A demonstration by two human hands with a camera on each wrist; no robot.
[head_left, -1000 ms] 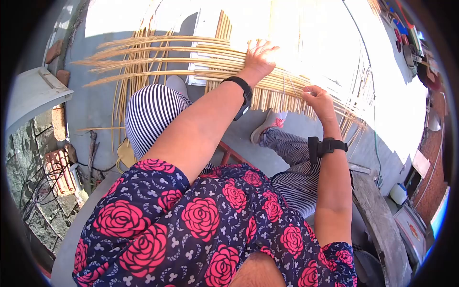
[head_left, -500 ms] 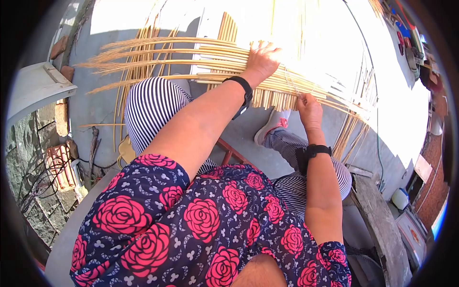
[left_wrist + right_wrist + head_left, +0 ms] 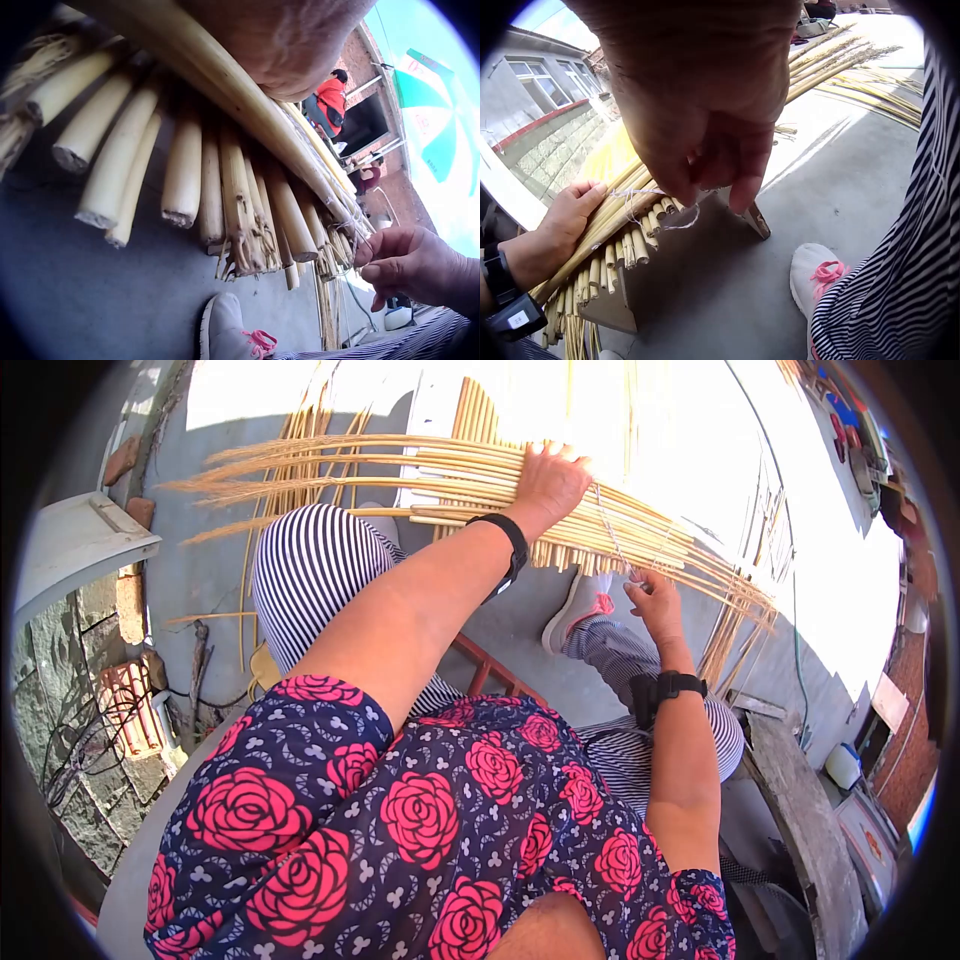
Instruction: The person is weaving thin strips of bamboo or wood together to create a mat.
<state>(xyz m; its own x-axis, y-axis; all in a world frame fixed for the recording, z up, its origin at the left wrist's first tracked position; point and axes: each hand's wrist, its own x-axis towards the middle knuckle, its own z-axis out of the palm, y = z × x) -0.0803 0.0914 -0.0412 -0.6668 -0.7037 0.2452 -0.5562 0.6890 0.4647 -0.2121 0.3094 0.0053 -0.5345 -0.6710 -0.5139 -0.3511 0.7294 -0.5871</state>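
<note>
Long straw-coloured stalks [image 3: 460, 488] with feathery heads on the left lie across a row of shorter cut stalks [image 3: 566, 556]. My left hand [image 3: 552, 485] grips the long stalks from above near their middle, its fingers bent over the far side. A thin white string [image 3: 608, 525] crosses the bundle just right of that hand and runs down to my right hand [image 3: 655, 603]. There, thumb and fingers pinch the string below the near edge of the stalks. In the right wrist view the string [image 3: 632, 202] wraps the stalks and hangs in a loop.
A white board [image 3: 411, 470] sits under the stalks. More loose stalks [image 3: 290, 490] lie on the concrete floor at left. My striped knee [image 3: 318, 575] and a shoe [image 3: 570, 615] are just below the bundle. A weathered plank [image 3: 800, 810] stands at right.
My right hand has drawn back toward my body from the bundle's near edge, and the string is now stretched from the stalks to it. My left hand stays on the stalks, its fingers less spread.
</note>
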